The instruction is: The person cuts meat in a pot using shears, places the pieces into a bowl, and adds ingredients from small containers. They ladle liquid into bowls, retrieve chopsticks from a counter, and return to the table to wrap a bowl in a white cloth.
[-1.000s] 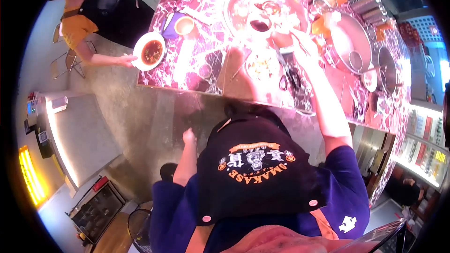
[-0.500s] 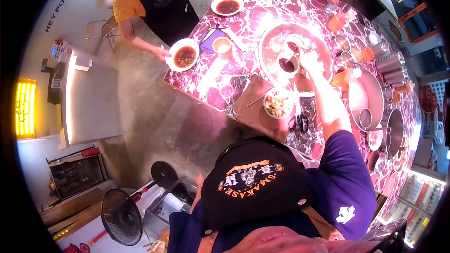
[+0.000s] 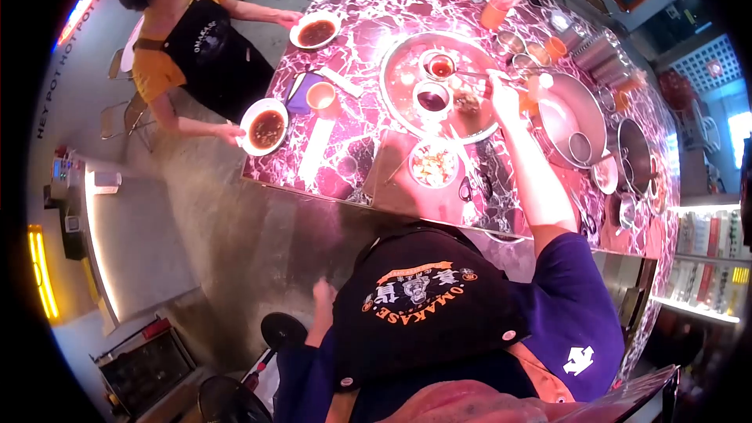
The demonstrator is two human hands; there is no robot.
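Note:
My right hand (image 3: 503, 98) is closed around the long handle of a ladle (image 3: 472, 74), above a wide round metal pan (image 3: 385, 98) on the marbled table. The ladle's handle runs to a small bowl of red sauce (image 3: 441, 67) in the pan. Beside this bowl sits a cup of dark liquid (image 3: 432, 100). Closer to me stands a white bowl of chopped food (image 3: 433, 163), touched by neither hand. My left hand (image 3: 323, 294) hangs low beside my apron, away from the table; its fingers are too small and blurred to read.
Across the corner, a co-worker in an apron holds two white bowls of dark soup (image 3: 266, 130). An orange cup (image 3: 321, 97) stands near them. Large pots (image 3: 574, 121), strainers and metal cups crowd the right side. Scissors (image 3: 468, 189) lie near the front edge.
My view has shifted, so the table sits further left. My right hand has drawn back from the dark-liquid cup, and the ladle handle now shows. My left hand is more visible.

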